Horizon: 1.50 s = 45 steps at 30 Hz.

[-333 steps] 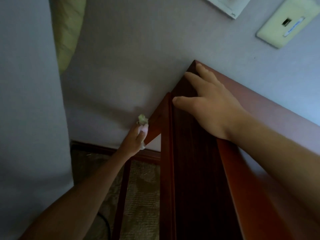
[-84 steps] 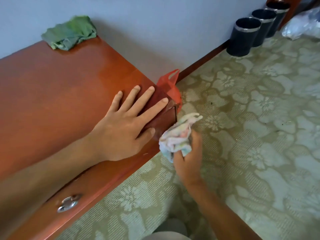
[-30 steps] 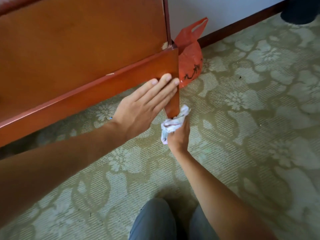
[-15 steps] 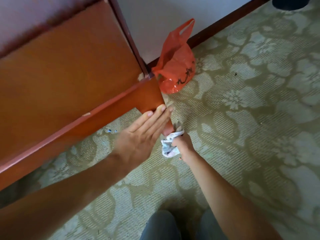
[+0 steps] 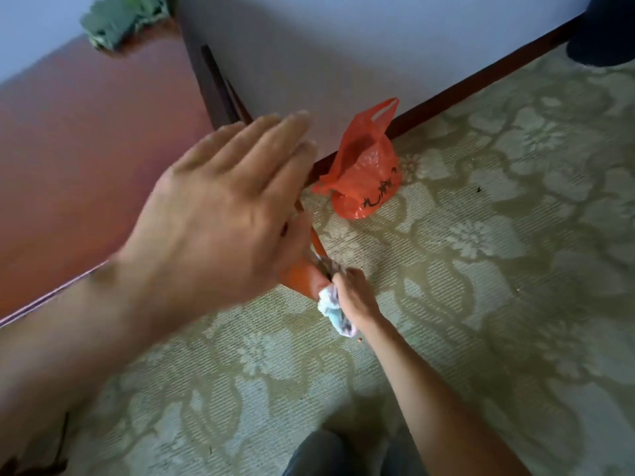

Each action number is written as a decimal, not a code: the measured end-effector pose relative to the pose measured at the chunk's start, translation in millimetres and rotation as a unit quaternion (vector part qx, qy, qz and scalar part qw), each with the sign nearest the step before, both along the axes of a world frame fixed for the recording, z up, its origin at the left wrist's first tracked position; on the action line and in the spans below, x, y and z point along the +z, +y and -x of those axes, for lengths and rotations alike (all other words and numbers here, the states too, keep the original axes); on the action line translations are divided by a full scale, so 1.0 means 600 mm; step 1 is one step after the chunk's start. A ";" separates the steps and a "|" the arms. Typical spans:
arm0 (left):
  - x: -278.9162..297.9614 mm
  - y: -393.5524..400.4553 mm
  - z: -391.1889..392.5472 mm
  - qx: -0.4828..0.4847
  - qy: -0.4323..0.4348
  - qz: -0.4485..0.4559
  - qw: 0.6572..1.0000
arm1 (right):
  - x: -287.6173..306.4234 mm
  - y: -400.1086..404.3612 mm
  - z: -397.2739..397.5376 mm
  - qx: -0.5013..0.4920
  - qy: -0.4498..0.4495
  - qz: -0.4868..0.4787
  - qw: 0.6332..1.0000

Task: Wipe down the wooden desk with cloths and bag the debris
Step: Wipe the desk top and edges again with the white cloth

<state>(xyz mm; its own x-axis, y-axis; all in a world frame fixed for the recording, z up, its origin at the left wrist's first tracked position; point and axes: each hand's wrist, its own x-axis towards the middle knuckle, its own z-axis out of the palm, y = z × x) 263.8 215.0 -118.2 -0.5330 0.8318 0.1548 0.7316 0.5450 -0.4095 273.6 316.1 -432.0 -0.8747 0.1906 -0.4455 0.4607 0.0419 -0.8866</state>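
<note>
Left hand (image 5: pixel 223 214) now lifted, fingers straight together; cloth (image 5: pixel 331 305) bunched in right hand (image 5: pixel 354 293) fingers against desk (image 5: pixel 86 166) leg.

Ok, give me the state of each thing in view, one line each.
left hand: open, fingers straight, raised in front of the desk corner
right hand: grips the pale cloth
pale cloth: bunched, pressed against the desk leg
green cloth: crumpled on the desk top
red plastic bag: open, on the carpet beside the wall
desk: standing
</note>
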 end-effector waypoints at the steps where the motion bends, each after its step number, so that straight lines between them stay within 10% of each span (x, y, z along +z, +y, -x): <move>1: 0.009 0.003 0.022 0.022 -0.037 0.033 0.998 | -0.041 0.001 0.002 0.015 -0.057 0.019 0.998; 9: 0.006 0.021 0.088 0.063 -0.177 0.090 0.978 | -0.089 0.015 0.050 0.080 -0.176 0.047 0.980; 17: 0.015 0.015 0.093 0.099 -0.325 -0.143 0.930 | 0.161 0.024 -0.020 0.022 0.259 0.023 0.965; 25: 0.013 0.018 0.093 0.207 -0.298 -0.256 0.896 | 0.084 0.045 0.041 0.025 0.082 -0.037 0.996; 29: 0.020 -0.004 0.113 0.223 -0.378 -0.402 0.804 | 0.228 0.053 0.045 -0.025 0.357 0.020 0.934; 32: 0.023 -0.040 0.173 0.204 -0.301 -0.317 0.876 | 0.324 0.050 0.050 0.071 0.472 0.009 0.878; 37: 0.007 -0.052 0.240 0.242 -0.267 -0.221 0.906 | 0.317 0.018 0.146 0.057 0.397 -0.033 0.915; 45: 0.005 -0.058 0.242 0.335 -0.289 -0.313 0.840 | 0.335 0.003 0.237 0.052 0.333 -0.044 0.940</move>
